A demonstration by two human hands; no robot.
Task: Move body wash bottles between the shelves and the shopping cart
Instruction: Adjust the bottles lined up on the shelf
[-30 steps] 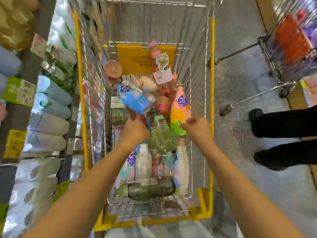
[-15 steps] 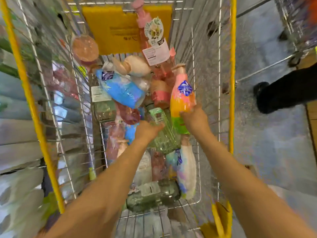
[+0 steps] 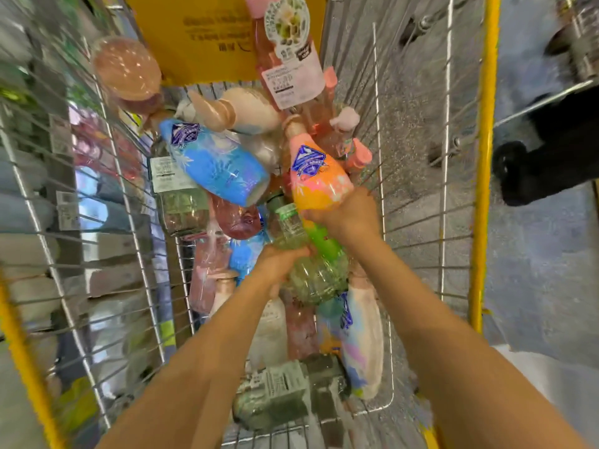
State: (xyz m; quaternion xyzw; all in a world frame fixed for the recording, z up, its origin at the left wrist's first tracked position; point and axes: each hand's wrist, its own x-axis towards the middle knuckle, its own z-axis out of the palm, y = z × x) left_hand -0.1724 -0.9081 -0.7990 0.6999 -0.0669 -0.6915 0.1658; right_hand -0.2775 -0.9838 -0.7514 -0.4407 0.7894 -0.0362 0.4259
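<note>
A wire shopping cart with yellow plastic rim rails is seen from directly above, filled with a jumble of body wash bottles. Two bare forearms reach down into it from the bottom of the view.

The right hand is curled around the middle of a rounded bottle with pink, orange and green bands and a blue crest label, which stands tilted near the cart's right wire wall, its pale pump top pointing toward the far end. The left hand is wrapped around the upper part of a clear, ribbed, pale green bottle, which lies just beside and partly under the banded bottle; the two hands are close together.

Left of the banded bottle, a blue bottle with the same crest label lies tilted on the pile. At the far end, a tall clear pink bottle with a white label leans against a yellow plastic panel. Nearest the viewer, a dark green clear bottle with a printed label lies on its side across the cart floor.

To the right of the cart, on grey floor, a dark shoe of another person is seen.
</note>
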